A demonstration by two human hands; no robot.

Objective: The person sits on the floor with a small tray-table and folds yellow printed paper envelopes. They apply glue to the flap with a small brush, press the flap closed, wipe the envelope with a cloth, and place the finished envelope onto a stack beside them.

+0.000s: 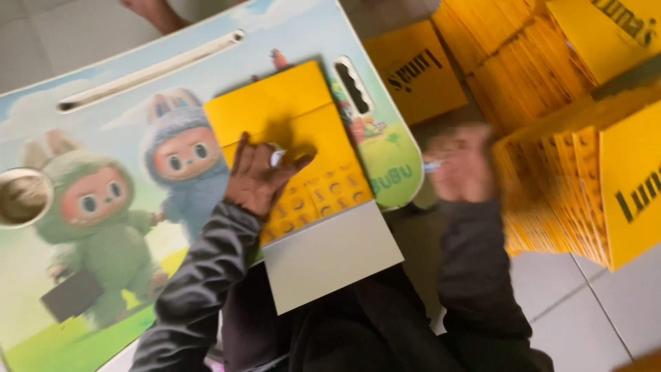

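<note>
Now, left hand (260, 176) flat on the yellow sheet (289, 127).
Grip spread; right hand (460, 164) (blurred, grip unclear) nears yellow stacks (551, 186).

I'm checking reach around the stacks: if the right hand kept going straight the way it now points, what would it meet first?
The right hand is blurred, so its heading is uncertain. It seems to point up the picture, where the loose yellow sheet on the floor lies first in line. Depth is unclear. The standing yellow stack sits beside it, not ahead.
</note>
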